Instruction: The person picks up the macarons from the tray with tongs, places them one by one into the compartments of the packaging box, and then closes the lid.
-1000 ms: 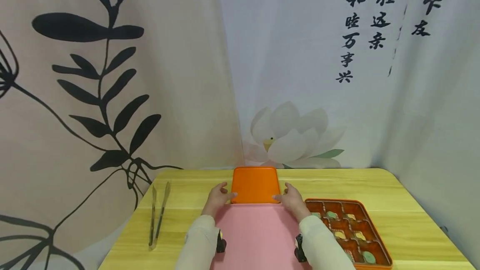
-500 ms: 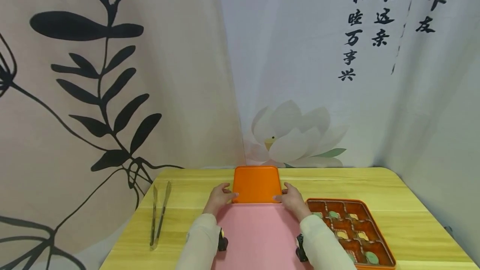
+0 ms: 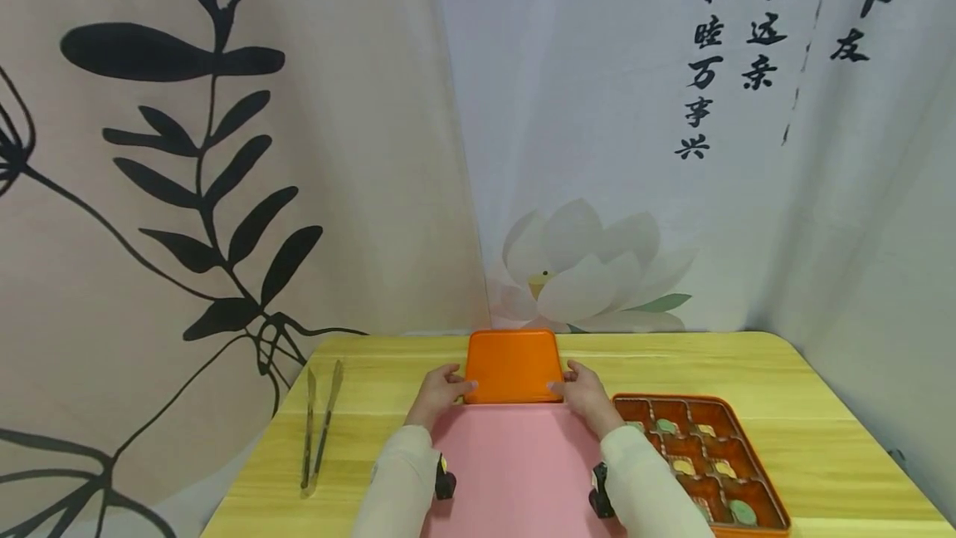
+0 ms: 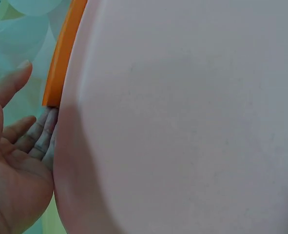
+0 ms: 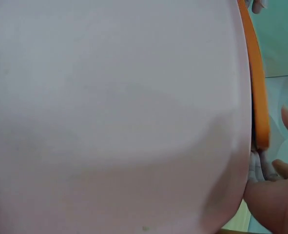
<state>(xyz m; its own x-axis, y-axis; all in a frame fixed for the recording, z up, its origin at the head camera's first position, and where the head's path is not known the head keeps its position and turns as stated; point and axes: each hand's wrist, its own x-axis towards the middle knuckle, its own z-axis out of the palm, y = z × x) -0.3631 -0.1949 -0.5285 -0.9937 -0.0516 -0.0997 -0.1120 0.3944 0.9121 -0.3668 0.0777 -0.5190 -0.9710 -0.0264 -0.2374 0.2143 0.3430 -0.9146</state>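
A flat orange rectangular tray (image 3: 514,365) with a thin raised rim lies at the back middle of the table, just beyond a larger pink tray (image 3: 523,471). My left hand (image 3: 439,395) is at its left front corner, and my right hand (image 3: 586,397) is at the right front corner. In the left wrist view, the fingertips of that hand (image 4: 22,170) meet the end of the orange edge (image 4: 63,58), with the thumb held apart. The right wrist view shows the other hand (image 5: 273,200) likewise, its fingers at the orange edge (image 5: 260,97) and its thumb raised.
On the right stands an orange-rimmed compartment box (image 3: 747,447) holding several small green and yellow pieces. Metal tongs (image 3: 323,430) lie at the left of the wooden table (image 3: 381,418). A printed curtain (image 3: 388,148) hangs behind the table's far edge.
The head view has shifted slightly. Both hands stay at the orange tray's front corners, with hardly any movement relative to it.
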